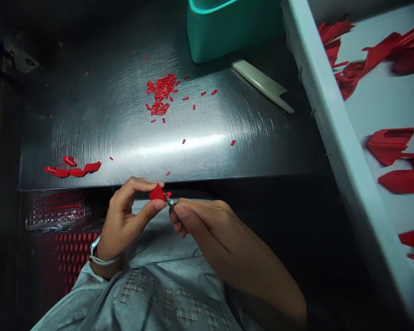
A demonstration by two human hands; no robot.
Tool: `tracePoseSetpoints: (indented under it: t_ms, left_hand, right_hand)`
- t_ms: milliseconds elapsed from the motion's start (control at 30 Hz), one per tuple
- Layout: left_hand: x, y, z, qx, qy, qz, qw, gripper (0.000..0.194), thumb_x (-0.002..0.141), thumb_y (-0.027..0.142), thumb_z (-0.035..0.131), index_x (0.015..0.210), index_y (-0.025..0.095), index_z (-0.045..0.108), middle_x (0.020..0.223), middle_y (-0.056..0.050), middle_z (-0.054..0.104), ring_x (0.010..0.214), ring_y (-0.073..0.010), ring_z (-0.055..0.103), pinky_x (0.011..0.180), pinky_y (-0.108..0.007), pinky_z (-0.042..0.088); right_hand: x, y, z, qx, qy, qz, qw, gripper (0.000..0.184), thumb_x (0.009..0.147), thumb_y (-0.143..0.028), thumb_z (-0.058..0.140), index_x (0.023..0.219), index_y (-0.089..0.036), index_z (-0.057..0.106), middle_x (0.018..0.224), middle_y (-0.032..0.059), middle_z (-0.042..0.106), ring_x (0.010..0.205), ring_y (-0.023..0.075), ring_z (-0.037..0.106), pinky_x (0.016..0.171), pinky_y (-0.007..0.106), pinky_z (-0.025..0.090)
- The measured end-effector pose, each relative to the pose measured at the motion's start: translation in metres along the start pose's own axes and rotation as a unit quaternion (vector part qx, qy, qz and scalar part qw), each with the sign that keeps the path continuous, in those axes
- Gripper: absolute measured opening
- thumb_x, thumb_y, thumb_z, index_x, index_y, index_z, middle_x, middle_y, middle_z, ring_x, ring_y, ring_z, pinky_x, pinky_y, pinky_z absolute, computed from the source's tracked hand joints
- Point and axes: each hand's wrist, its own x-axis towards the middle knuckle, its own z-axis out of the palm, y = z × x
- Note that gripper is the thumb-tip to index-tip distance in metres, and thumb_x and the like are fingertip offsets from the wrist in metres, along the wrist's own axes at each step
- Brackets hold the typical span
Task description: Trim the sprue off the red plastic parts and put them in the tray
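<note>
My left hand (129, 214) pinches a small red plastic piece (156, 192) between thumb and fingers, just below the front edge of the steel table (100, 119). My right hand (202, 223) is closed on a small metal tool (170, 201) whose tip touches the red piece. A tiny red stub (168, 194) sticks out beside the tip. Both hands hover over my lap, above my grey shirt.
A heap of tiny red offcuts (161, 93) lies mid-table, and a few red pieces (72, 168) sit near the front left. At the back are a teal container (227, 27) and a pale blade-like tool (262, 85). A white tray (334, 138) of red parts stands right; clear trays (57, 209) sit lower left.
</note>
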Motion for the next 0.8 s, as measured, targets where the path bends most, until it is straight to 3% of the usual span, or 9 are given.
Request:
tracePoseSetpoints:
  t_ms: [567, 800]
  left_hand:
    - [-0.0013, 0.0026, -0.0009, 0.053, 0.001, 0.017, 0.998, 0.011, 0.095, 0.024, 0.078, 0.105, 0.029, 0.075, 0.102, 0.000, 0.081, 0.097, -0.0174, 0.076, 0.089, -0.028, 0.057]
    - [-0.0011, -0.0016, -0.0026, 0.080, 0.007, 0.054, 0.995, 0.015, 0.096, 0.020, 0.077, 0.108, 0.029, 0.075, 0.102, 0.000, 0.081, 0.097, -0.0152, 0.076, 0.089, -0.025, 0.057]
  right_hand:
    - [0.0008, -0.0034, -0.0041, -0.011, -0.021, 0.020, 1.000, 0.047, 0.111, -0.040, 0.026, 0.069, -0.027, 0.039, 0.060, -0.0024, 0.055, 0.056, 0.0165, 0.051, 0.056, 0.034, 0.033]
    - [0.0041, -0.0044, -0.0008, -0.031, -0.020, 0.038, 0.999, 0.045, 0.110, -0.042, 0.025, 0.070, -0.027, 0.038, 0.060, -0.0034, 0.050, 0.055, 0.0167, 0.048, 0.056, 0.034, 0.031]
